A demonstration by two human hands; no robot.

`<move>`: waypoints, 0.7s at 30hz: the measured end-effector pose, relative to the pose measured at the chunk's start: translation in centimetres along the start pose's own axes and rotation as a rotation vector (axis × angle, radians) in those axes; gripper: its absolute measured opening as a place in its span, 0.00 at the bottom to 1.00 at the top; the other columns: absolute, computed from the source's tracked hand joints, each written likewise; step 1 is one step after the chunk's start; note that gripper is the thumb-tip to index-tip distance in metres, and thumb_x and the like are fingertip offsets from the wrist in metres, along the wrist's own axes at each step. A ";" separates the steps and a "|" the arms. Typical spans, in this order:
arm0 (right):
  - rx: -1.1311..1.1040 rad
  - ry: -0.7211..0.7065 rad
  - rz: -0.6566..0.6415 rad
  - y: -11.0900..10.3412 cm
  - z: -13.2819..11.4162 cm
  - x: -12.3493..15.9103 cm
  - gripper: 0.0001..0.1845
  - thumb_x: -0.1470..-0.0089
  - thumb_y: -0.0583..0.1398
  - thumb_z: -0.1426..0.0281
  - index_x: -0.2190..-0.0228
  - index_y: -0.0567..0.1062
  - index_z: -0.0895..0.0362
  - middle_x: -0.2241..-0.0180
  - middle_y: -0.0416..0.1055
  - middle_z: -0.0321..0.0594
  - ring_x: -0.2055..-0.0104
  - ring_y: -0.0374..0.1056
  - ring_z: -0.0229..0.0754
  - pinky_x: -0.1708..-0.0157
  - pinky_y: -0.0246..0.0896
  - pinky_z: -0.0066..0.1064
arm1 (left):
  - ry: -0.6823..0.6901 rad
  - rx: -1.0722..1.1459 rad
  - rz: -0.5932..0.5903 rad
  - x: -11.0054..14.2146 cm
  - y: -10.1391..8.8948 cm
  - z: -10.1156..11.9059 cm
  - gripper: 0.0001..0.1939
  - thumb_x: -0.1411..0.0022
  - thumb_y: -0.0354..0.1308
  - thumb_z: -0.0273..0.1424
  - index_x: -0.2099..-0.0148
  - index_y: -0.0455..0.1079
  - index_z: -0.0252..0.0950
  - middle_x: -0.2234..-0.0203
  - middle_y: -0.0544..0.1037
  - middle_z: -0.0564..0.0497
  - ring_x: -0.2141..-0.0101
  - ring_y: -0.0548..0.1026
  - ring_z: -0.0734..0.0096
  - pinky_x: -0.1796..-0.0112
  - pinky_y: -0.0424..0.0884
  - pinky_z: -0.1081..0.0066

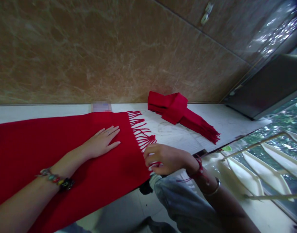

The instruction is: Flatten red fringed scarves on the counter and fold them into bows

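A wide red scarf (66,152) lies spread flat along a white ledge (177,132), its fringe (141,131) at the right end. My left hand (102,140) rests flat on the scarf with fingers stretched out, a ring on one finger and a beaded bracelet on the wrist. My right hand (165,158) is at the scarf's near right corner, fingers curled and pinched on some fringe strands. A red string and a bangle circle that wrist.
A second red scarf (180,113), folded and knotted, lies further along the ledge by the brown marble wall (114,51). A dark window frame (267,87) and metal bars (260,161) stand at the right. My jeans-clad knee (177,200) is below the ledge.
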State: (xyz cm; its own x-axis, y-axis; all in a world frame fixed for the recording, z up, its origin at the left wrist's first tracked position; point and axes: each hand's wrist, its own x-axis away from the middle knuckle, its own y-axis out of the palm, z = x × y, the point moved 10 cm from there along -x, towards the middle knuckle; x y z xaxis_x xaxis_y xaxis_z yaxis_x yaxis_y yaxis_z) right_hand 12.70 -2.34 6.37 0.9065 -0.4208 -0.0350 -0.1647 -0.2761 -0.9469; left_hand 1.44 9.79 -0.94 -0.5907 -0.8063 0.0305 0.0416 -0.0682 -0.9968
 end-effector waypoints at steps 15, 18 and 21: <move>0.139 0.203 0.246 -0.9 5.9 -0.7 0.11 0.51 0.50 0.79 0.67 0.69 0.59 0.65 0.66 0.43 0.61 0.61 0.38 0.60 0.57 0.29 | -0.035 0.004 0.003 0.4 -0.2 0.3 0.30 0.39 0.36 0.47 0.38 0.46 0.40 0.39 0.47 0.50 0.40 0.46 0.61 0.44 0.44 0.58; 0.275 0.328 0.143 0.3 7.9 -1.1 0.10 0.51 0.50 0.79 0.70 0.70 0.59 0.68 0.68 0.43 0.64 0.62 0.39 0.62 0.57 0.29 | -0.049 0.015 -0.009 0.6 -0.5 0.4 0.30 0.39 0.38 0.46 0.38 0.46 0.41 0.39 0.47 0.50 0.41 0.46 0.60 0.44 0.45 0.57; 0.430 0.586 0.010 -0.3 12.5 2.3 0.09 0.51 0.51 0.79 0.72 0.71 0.60 0.70 0.69 0.44 0.65 0.64 0.40 0.65 0.58 0.28 | -0.049 0.016 -0.016 0.7 -0.9 0.6 0.29 0.39 0.38 0.45 0.38 0.46 0.40 0.39 0.47 0.49 0.41 0.47 0.60 0.45 0.46 0.56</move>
State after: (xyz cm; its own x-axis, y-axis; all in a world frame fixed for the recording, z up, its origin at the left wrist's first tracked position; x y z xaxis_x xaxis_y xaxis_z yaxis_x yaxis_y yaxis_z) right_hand 19.72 7.58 2.54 0.5286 -0.8487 0.0186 0.1052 0.0438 -0.9935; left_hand 1.46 8.96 0.00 -0.5513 -0.8328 0.0507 0.0453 -0.0906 -0.9949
